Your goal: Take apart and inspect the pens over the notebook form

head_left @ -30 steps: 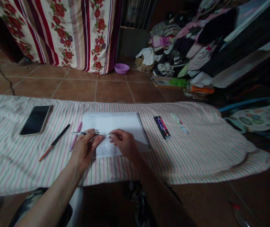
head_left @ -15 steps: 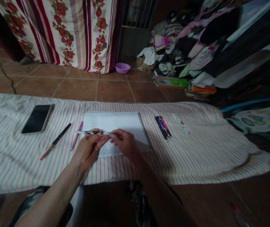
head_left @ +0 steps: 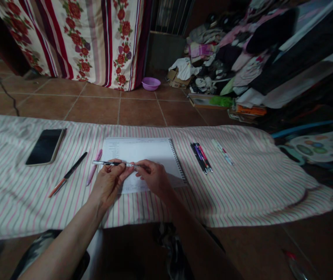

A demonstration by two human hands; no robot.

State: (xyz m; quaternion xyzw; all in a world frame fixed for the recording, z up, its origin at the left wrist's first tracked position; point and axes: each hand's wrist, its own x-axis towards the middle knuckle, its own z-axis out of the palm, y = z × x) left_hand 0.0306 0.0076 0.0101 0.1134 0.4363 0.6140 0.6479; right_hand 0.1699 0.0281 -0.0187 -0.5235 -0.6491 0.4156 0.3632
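Note:
My left hand (head_left: pixel 113 175) is closed around the barrel of a black and silver pen (head_left: pixel 108 163), held level above a spiral notebook (head_left: pixel 154 147). At the pen's right end, the fingers of my right hand (head_left: pixel 153 175) pinch its tip; the exact contact is partly hidden. The notebook lies open with its wire binding on the right side and writing down the left of its page. A pink pen (head_left: pixel 93 169) rests just left of the notebook, partly under the line of the held pen. Further left lies a black and orange pen (head_left: pixel 68 174).
A phone (head_left: pixel 46 146) lies at the far left of the striped cloth (head_left: pixel 256 186). Right of the notebook are several dark pens (head_left: pixel 200 157) and light slim pens (head_left: pixel 222 151). Beyond, a purple basin (head_left: pixel 151 83) and a clothes heap (head_left: pixel 213 58) are on the tiled floor.
My two hands keep almost the same place and grip on the pen. At its right end, a thin dark tip shows slightly more toward my right fingers.

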